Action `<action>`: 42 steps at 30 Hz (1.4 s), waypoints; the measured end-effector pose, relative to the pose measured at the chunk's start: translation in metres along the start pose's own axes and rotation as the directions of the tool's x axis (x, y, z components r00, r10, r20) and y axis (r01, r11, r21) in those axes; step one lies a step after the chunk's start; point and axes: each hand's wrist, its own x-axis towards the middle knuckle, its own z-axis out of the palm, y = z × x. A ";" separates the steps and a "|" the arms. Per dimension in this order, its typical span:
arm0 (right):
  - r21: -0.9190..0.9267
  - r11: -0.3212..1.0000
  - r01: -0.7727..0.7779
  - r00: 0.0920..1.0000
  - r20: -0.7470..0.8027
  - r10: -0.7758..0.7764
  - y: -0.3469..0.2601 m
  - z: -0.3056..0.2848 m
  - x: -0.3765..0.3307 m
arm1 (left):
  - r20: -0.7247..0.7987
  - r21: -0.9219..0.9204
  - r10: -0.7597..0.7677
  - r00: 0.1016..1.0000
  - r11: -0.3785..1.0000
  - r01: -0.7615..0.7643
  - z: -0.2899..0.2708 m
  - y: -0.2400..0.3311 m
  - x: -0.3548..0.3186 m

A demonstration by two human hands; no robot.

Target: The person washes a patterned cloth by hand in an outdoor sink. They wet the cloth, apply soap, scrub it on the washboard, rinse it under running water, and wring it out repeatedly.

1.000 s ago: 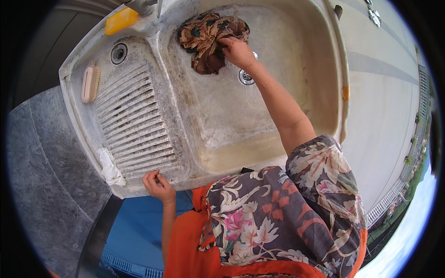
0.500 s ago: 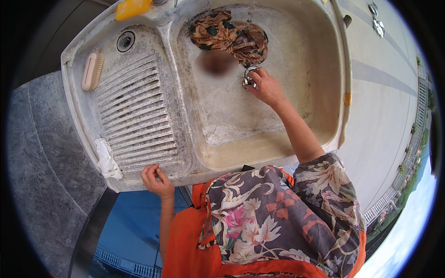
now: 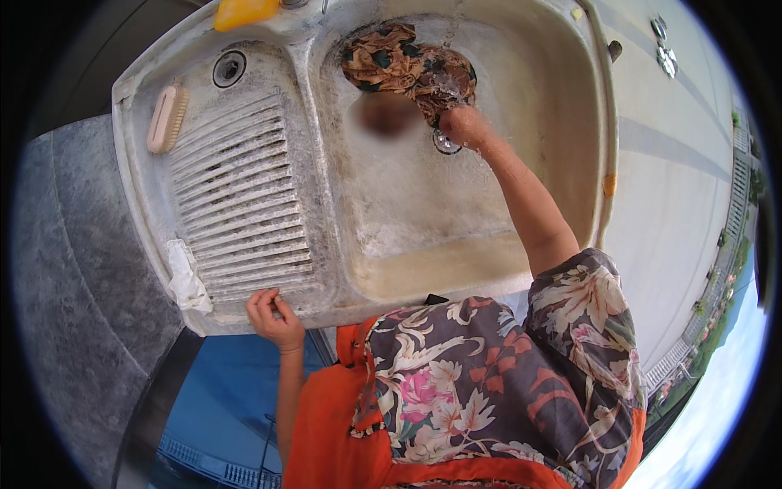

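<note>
My right hand [image 3: 464, 126] is low in the deep basin on the right, beside the round metal drain strainer [image 3: 445, 143]. It is smeared and wet, with water splashing around it. Its fingers are hidden, so whether it holds anything does not show. Just beyond it lies a crumpled, wet brown cloth with dark green patches [image 3: 391, 61], and water falls onto its right part. My left hand [image 3: 275, 319] rests on the front rim below the ridged washboard [image 3: 244, 204]. Its fingers are loosely bent with nothing in them.
A pinkish scrubbing brush [image 3: 168, 119] lies left of the washboard, near a second drain [image 3: 229, 69]. A white crumpled cloth [image 3: 187, 279] hangs over the front left corner. At the back edge sits a yellow block [image 3: 244, 12]. The basin wall [image 3: 597, 147] rises on the right.
The shiny metal ring piece my right hand held upright is no longer seen; the strainer shows at the drain. Water now splashes over that hand. My left hand stays put.
</note>
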 end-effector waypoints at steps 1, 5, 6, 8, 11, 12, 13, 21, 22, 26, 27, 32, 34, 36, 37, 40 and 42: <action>0.063 0.996 -0.068 0.968 -0.238 0.081 -0.008 -0.016 0.008 | -0.003 0.011 0.000 1.000 1.000 0.000 0.000 -0.001 -0.001; 0.337 0.907 -0.254 0.569 -0.706 0.422 -0.028 -0.023 0.047 | 0.012 0.007 -0.020 1.000 1.000 0.020 0.000 0.002 -0.001; 0.296 0.881 -0.369 0.620 -0.628 0.471 -0.049 -0.013 0.050 | 0.004 0.016 -0.015 1.000 1.000 0.015 -0.001 0.002 -0.001; 0.216 0.944 -0.251 0.776 -0.538 0.330 -0.078 -0.003 0.055 | -0.019 0.023 -0.002 1.000 1.000 0.002 -0.001 0.002 -0.002; 0.418 0.877 0.237 0.852 -0.524 0.019 -0.080 0.015 0.050 | -0.004 0.014 -0.033 0.999 0.999 0.033 0.001 0.001 0.001; 0.678 0.731 0.083 0.915 -0.342 0.213 -0.084 -0.012 0.040 | -0.015 0.044 -0.025 1.000 0.999 0.026 0.000 0.000 -0.003; 0.683 0.726 0.075 0.867 -0.404 0.290 -0.067 -0.034 0.036 | -0.017 0.069 -0.001 1.000 0.998 0.002 -0.001 0.002 0.001; 0.504 0.578 0.641 0.541 -0.832 0.126 -0.086 -0.256 -0.064 | -0.035 0.103 0.030 0.999 0.994 -0.026 -0.007 0.009 0.006; 0.457 0.620 0.638 0.511 -0.853 0.103 -0.115 -0.247 -0.061 | -0.052 0.121 0.025 0.998 0.992 -0.018 -0.007 0.009 0.002; 0.310 0.842 0.441 0.774 -0.606 -0.182 -0.192 -0.144 -0.068 | -0.054 0.125 0.033 0.998 0.992 -0.026 -0.006 0.004 0.005; 0.315 0.802 0.507 0.843 -0.376 -0.385 -0.195 -0.119 -0.074 | -0.060 0.117 0.027 0.998 0.993 -0.020 -0.009 0.009 0.006; 0.052 0.957 0.285 0.880 -0.410 -0.240 -0.113 -0.076 -0.014 | -0.076 0.097 0.011 0.997 0.995 -0.004 -0.013 0.010 -0.001; 0.087 0.972 -0.218 0.844 -0.483 0.232 -0.015 -0.070 0.035 | -0.080 0.080 0.021 0.997 0.997 -0.015 -0.012 0.010 0.005; 0.237 0.893 -0.384 0.761 -0.466 0.451 0.023 -0.060 0.050 | -0.084 0.074 0.016 0.996 0.997 -0.010 -0.011 0.009 0.005; 0.176 0.888 -0.424 0.806 -0.374 0.459 0.002 -0.049 0.055 | -0.086 0.074 0.017 0.996 0.997 -0.011 -0.011 0.009 0.006; -0.153 0.921 -0.358 0.890 -0.355 0.287 -0.097 0.000 0.038 | -0.105 0.075 0.008 0.994 0.997 0.000 -0.012 0.011 0.006; -0.338 0.940 0.042 0.953 -0.269 -0.139 -0.098 0.018 0.024 | -0.119 0.074 0.010 0.993 0.997 -0.001 -0.013 0.009 0.004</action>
